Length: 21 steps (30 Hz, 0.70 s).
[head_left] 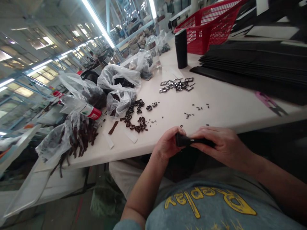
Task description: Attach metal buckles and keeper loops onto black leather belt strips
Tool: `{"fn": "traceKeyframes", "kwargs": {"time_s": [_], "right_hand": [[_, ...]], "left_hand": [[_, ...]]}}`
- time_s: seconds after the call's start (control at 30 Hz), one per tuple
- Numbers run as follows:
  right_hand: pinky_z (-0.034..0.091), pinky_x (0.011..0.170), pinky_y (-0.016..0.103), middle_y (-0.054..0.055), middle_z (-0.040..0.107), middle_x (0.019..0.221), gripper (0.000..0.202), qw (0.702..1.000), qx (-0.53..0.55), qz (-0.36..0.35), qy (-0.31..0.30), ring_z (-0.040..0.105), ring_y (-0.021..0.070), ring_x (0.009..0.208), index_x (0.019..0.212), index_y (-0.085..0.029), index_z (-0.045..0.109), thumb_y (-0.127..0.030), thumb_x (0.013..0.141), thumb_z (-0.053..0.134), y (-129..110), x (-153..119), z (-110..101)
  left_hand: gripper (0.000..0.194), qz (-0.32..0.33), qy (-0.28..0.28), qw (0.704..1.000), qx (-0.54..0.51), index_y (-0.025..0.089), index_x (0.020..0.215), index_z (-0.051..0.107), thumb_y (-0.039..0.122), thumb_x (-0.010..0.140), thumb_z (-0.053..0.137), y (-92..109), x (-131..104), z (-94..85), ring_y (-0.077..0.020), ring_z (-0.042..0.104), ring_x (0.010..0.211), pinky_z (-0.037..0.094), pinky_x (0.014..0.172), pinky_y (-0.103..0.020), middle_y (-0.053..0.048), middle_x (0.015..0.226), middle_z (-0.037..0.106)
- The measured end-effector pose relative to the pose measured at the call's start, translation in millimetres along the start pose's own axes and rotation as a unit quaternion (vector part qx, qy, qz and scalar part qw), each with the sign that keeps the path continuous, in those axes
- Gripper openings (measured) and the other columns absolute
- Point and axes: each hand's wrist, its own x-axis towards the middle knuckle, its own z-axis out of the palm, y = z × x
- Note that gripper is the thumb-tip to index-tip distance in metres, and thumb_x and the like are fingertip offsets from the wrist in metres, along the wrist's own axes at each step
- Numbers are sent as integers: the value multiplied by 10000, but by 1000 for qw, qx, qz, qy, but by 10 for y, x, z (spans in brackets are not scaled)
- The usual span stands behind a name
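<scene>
Both hands are at the near edge of the table, closed on one black strap [183, 141] that looks like leather. My left hand [168, 140] grips its wider end. My right hand [219, 140] pinches its narrower part, and the rest is hidden under the palm. A tiny shiny spot shows on the strap between the hands. Just beyond them lie several small dark metal pieces [189, 115]. Farther back is a heap of dark rectangular buckle frames [178, 85]. Left of these, small brown and black loops [137, 124] are spread in a curved pile.
Pink-handled snips [270, 103] lie at the right edge, near stacked black strips [251, 64]. A black tumbler [181, 49] stands before a red basket [203, 32]. Plastic bags [120, 80], a red-labelled bottle [80, 107] and bundled brown strips [80, 135] crowd the left.
</scene>
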Motion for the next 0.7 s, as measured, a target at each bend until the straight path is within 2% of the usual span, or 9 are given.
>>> {"fn": "traceKeyframes", "kwargs": {"time_s": [0.03, 0.1, 0.23, 0.33, 0.43, 0.5, 0.57, 0.63, 0.7], "right_hand": [[468, 622, 296, -5, 698, 769, 101, 1000, 2, -6, -2, 656, 176, 677, 903, -235, 653, -318, 945, 617, 13, -23, 0], [476, 622, 306, -2, 705, 785, 81, 1000, -4, -7, 7, 663, 183, 680, 932, -248, 653, -317, 947, 613, 49, -70, 3], [465, 592, 357, 23, 711, 773, 124, 995, -73, 21, 59, 665, 224, 645, 927, -274, 647, -336, 967, 548, 123, -127, 46], [467, 583, 382, 40, 713, 765, 203, 988, -134, 33, 74, 674, 259, 659, 872, -262, 648, -388, 963, 518, 134, -140, 116], [499, 604, 405, 49, 728, 810, 232, 987, -129, 76, 65, 694, 290, 702, 892, -256, 665, -428, 942, 518, 141, -162, 173], [540, 639, 421, 48, 746, 875, 252, 988, -67, 128, 49, 709, 294, 729, 997, -262, 674, -476, 898, 586, 170, -175, 175], [583, 717, 421, 57, 756, 997, 371, 982, 49, 181, 13, 727, 293, 826, 1142, -269, 652, -504, 855, 657, 211, -175, 143], [589, 832, 408, 76, 740, 1125, 430, 961, 182, 206, -36, 714, 292, 980, 1219, -268, 638, -499, 858, 673, 239, -156, 91], [559, 926, 409, 85, 724, 1178, 372, 937, 270, 206, -75, 681, 296, 1081, 1194, -259, 672, -476, 892, 648, 244, -123, 41]], "left_hand": [[441, -7, -2, 1000, 7, 146, 699, 633, 492, 576, 878, -8, -3, 18, -59, 514, 516, 383, 410, -156, 19, 690, 595], [428, 2, 36, 999, 19, 149, 726, 650, 482, 579, 875, -41, -3, 66, -65, 513, 531, 385, 434, -169, 23, 686, 591], [447, 97, 143, 984, 36, 157, 887, 740, 503, 627, 853, -211, 16, 148, -99, 597, 660, 459, 568, -205, -10, 788, 677], [515, 108, 133, 983, 69, 158, 1025, 767, 488, 640, 857, -355, 25, 159, -169, 662, 845, 507, 738, -262, -59, 963, 740], [549, 108, 110, 981, 119, 166, 1143, 746, 502, 715, 811, -380, -9, 158, -231, 678, 971, 506, 930, -348, -72, 1038, 756], [493, 143, 86, 968, 187, 183, 1177, 739, 518, 817, 717, -315, -49, 169, -266, 654, 1105, 460, 1049, -395, -82, 1152, 739], [417, 186, 49, 944, 269, 216, 1157, 755, 512, 888, 634, -224, -86, 187, -288, 584, 1251, 407, 1126, -411, -81, 1308, 675], [377, 208, 12, 919, 334, 263, 1152, 760, 506, 915, 594, -156, -103, 204, -301, 502, 1352, 372, 1165, -427, -68, 1424, 595], [378, 212, -19, 902, 375, 291, 1182, 745, 508, 924, 576, -134, -92, 213, -309, 438, 1409, 339, 1191, -444, -62, 1489, 534]]}}
